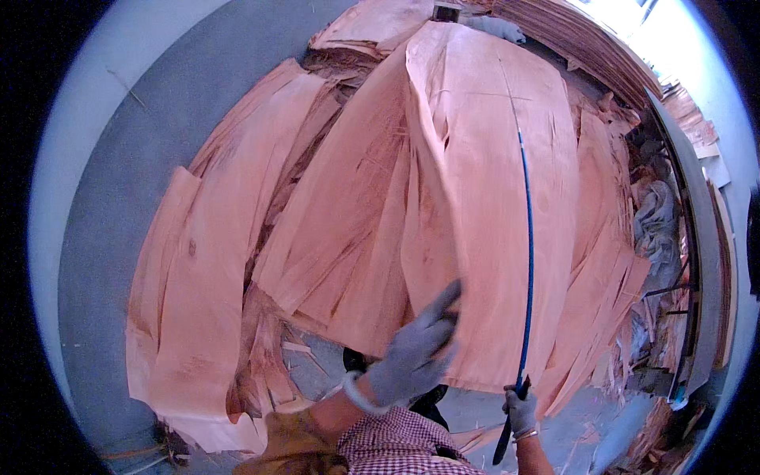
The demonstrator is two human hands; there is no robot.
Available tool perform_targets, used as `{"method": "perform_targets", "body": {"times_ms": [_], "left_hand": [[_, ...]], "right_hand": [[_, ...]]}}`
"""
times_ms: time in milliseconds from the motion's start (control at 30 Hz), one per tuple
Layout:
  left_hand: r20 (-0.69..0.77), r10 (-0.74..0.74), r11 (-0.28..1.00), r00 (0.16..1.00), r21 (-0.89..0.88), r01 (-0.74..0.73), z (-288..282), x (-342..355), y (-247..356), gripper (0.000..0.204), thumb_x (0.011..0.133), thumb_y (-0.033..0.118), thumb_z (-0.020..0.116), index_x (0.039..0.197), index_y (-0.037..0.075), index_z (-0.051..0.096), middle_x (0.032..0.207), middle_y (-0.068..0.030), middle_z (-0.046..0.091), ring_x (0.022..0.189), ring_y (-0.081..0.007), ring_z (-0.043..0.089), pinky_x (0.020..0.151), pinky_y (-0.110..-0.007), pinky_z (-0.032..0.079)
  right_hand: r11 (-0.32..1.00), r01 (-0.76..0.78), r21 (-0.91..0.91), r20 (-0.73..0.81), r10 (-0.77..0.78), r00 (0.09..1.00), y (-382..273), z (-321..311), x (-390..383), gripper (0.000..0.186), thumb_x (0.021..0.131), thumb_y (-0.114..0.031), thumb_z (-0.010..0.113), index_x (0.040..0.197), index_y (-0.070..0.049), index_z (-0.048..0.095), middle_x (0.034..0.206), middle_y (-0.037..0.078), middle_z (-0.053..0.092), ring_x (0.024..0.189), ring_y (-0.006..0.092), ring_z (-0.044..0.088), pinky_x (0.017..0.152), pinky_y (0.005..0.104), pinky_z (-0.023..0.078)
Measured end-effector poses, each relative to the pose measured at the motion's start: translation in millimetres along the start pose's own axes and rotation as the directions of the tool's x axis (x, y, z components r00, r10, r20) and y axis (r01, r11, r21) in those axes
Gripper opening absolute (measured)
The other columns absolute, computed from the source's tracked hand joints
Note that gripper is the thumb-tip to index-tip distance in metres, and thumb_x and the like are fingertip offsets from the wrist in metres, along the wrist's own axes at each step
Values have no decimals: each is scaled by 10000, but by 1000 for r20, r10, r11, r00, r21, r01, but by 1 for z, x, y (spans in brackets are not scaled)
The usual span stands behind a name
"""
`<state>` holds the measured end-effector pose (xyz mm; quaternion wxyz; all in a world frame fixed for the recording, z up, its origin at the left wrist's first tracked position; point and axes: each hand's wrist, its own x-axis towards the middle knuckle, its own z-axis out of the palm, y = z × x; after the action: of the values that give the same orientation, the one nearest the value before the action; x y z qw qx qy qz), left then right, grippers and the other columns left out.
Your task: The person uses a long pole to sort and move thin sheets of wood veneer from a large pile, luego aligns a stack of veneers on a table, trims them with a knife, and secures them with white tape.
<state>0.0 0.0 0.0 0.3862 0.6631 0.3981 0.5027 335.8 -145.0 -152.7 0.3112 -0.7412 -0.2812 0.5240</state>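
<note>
A large, thin, reddish wood veneer sheet [499, 198] spreads out in front of me, its left edge curled up. My left hand [419, 348], in a grey glove with dark fingertips, reaches to the near end of that raised edge. Its fingers are stretched out and appear to touch the sheet. My right hand [521, 413], also gloved, is closed round the black handle of a long thin blue rod [529, 261]. The rod points away from me along the sheet and narrows toward its far end. More veneer [340, 214] lies folded and overlapping left of the curled edge.
Another pile of veneer sheets [214, 261] lies at the left on the grey floor [103, 237]. Torn veneer [602, 293] lies at the right, beside crumpled grey plastic [655, 229] and a dark metal frame [697, 285]. Stacked sheets [578, 39] stand at the far right.
</note>
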Motion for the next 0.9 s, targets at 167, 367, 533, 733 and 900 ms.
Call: {"method": "perform_targets", "body": {"times_ms": [167, 367, 533, 733, 900], "left_hand": [[101, 184, 983, 978, -21, -183, 150, 69, 29, 146, 781, 30, 527, 906, -44, 509, 1331, -350, 336, 1119, -463, 472, 883, -417, 441], [273, 261, 963, 926, -8, -269, 318, 94, 26, 164, 729, -13, 509, 891, -27, 494, 1247, -354, 405, 942, -469, 529, 797, -447, 466], [507, 157, 971, 848, 79, -227, 401, 81, 14, 196, 703, -33, 502, 895, 3, 515, 1166, -286, 447, 809, -421, 548, 711, -463, 469], [669, 104, 973, 736, 86, -215, 457, 37, -15, 261, 683, -33, 525, 938, 24, 531, 1213, -255, 420, 799, -402, 555, 691, -460, 471], [770, 53, 990, 636, 44, -135, 464, 10, -21, 287, 704, -10, 525, 988, 25, 513, 1213, -256, 423, 834, -414, 557, 714, -462, 466]], "right_hand": [[981, 32, -193, 62, -21, 998, 18, -44, -34, 99, 828, -85, 603, 904, -25, 624, 633, 6, 535, 486, 112, 505, 444, 255, 421], [993, -119, -11, 245, 118, 962, 139, -83, -35, 256, 878, -120, 573, 1111, -15, 552, 797, 29, 568, 637, 92, 540, 490, 258, 463], [989, 73, 127, 168, -94, 981, 51, -66, -68, 423, 862, -76, 551, 1278, -74, 473, 873, 80, 612, 709, 164, 587, 602, 315, 500], [761, 526, -379, 245, -465, 851, 38, -74, -42, 383, 777, -28, 587, 1156, -52, 539, 809, 118, 576, 761, 263, 599, 628, 352, 489], [630, 499, -595, 116, -547, 829, 80, -59, -1, 201, 757, -85, 596, 946, -25, 566, 854, 141, 604, 773, 309, 587, 620, 371, 470]]}}
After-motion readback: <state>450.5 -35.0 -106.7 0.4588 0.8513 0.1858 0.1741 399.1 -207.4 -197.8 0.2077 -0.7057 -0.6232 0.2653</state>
